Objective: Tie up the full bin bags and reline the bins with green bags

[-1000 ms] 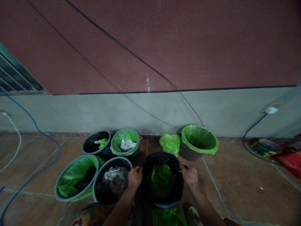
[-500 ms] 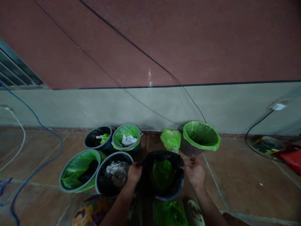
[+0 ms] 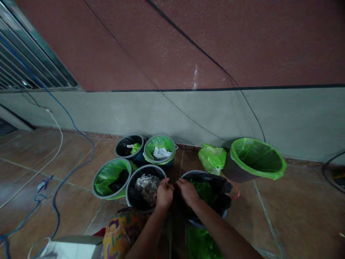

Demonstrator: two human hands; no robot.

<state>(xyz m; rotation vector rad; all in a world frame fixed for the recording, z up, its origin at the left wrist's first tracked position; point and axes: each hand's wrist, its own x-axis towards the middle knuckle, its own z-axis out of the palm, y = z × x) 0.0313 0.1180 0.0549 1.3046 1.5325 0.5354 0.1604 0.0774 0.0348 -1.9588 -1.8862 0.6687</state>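
My right hand [image 3: 187, 190] is closed at the left edge of a black bin bag [image 3: 222, 183], which lines a bin [image 3: 192, 172] in front of me. Light green plastic [image 3: 202, 190] lies inside this bag. Close by on the left, my left hand [image 3: 165, 194] has its fingers curled together, between that bin and one holding crumpled clear plastic [image 3: 148, 187]. What its fingers pinch, if anything, is lost in the dark gap. A stretch of the grey bin rim shows bare at the back left.
Left stand more lined bins, one with white paper [image 3: 161, 153]. A tied green bag [image 3: 212, 158] sits by the wall, beside a large green-lined bin [image 3: 257, 162]. Blue cable [image 3: 91, 154] crosses the tiles. Patterned cloth [image 3: 121, 230] and a white box [image 3: 72, 248] are near me.
My right hand has moved from the bag's right edge across to its left edge, near my left hand. The bag's right side now stands loose. My view has swung left.
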